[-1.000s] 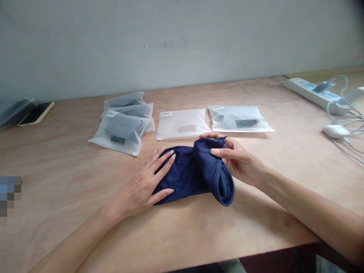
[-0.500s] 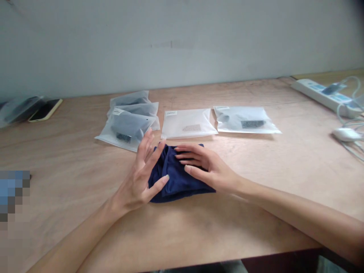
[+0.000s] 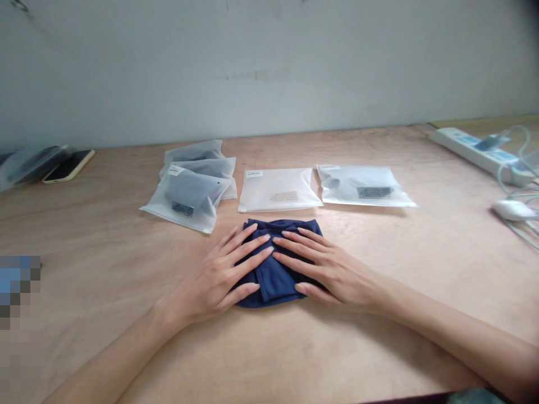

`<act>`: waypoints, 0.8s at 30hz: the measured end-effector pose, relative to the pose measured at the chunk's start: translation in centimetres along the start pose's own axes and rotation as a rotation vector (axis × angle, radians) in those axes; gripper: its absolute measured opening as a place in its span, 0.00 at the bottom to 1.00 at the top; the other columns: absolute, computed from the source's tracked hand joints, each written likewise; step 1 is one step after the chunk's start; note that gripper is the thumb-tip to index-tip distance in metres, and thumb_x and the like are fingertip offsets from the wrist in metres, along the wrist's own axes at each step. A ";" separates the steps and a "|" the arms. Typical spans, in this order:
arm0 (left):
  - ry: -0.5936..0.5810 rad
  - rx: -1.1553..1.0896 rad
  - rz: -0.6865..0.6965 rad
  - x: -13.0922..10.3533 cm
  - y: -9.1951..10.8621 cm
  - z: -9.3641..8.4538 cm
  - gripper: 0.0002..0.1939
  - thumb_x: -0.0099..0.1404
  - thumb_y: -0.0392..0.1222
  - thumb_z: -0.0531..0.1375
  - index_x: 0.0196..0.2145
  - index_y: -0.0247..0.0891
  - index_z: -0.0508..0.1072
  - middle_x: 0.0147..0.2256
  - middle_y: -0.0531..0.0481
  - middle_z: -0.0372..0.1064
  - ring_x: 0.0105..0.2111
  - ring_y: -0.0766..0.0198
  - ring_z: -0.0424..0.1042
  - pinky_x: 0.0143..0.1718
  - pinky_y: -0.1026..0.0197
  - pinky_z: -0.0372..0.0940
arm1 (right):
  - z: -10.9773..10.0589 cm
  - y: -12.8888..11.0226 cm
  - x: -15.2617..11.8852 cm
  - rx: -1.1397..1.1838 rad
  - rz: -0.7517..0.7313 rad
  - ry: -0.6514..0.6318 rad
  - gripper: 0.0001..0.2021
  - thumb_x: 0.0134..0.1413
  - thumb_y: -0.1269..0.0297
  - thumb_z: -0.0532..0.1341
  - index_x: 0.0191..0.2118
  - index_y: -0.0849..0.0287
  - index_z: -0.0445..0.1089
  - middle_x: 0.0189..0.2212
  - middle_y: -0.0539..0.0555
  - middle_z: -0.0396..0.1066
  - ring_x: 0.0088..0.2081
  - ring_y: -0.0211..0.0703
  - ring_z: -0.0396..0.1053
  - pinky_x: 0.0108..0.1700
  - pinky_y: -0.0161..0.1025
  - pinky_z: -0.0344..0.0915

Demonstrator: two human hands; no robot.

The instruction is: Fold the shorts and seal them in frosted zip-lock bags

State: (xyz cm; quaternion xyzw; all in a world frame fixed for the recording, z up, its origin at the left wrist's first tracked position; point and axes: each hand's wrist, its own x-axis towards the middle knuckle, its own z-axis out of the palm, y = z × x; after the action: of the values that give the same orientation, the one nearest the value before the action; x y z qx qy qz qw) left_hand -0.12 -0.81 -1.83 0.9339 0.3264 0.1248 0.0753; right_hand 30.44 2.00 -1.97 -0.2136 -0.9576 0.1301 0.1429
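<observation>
A folded piece of navy blue fabric (image 3: 280, 278) lies on the wooden table, its exact kind hidden by the folds. My left hand (image 3: 229, 269) rests flat on its left side, fingers spread. On the right side of the fabric lies my right hand (image 3: 324, 266), also palm down with fingers apart. Just beyond the fabric is a flat frosted zip bag (image 3: 278, 188) with printed text. To its right sits another frosted bag (image 3: 364, 185) with a black label. Several frosted bags (image 3: 191, 193) holding dark contents overlap at the left.
At the far left, a phone (image 3: 69, 165) lies beside a plastic bag (image 3: 31, 163) with something dark inside. A power strip (image 3: 480, 154) with plugged-in cables and a white charger (image 3: 514, 210) occupy the right. The wall (image 3: 269, 67) rises behind the table.
My left hand has come down from above the fabric onto its left side. My right hand has shifted right and spread its fingers. The fabric looks squarer and sits slightly further right.
</observation>
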 end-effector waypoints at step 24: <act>-0.062 0.001 0.081 -0.2 -1.1 -0.2 0.33 0.77 0.52 0.54 0.74 0.46 0.51 0.75 0.46 0.41 0.75 0.43 0.38 0.73 0.35 0.45 | -0.5 0.3 -0.8 -0.074 0.208 0.377 0.13 0.68 0.66 0.58 0.55 0.60 0.71 0.54 0.63 0.73 0.54 0.52 0.71 0.56 0.50 0.71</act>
State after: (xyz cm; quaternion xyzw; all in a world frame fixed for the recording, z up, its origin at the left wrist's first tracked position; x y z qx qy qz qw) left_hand -0.94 -0.08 -1.91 0.9499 0.2857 0.0987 0.0795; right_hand 31.46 2.00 -1.74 -0.3368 -0.8909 0.0668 0.2974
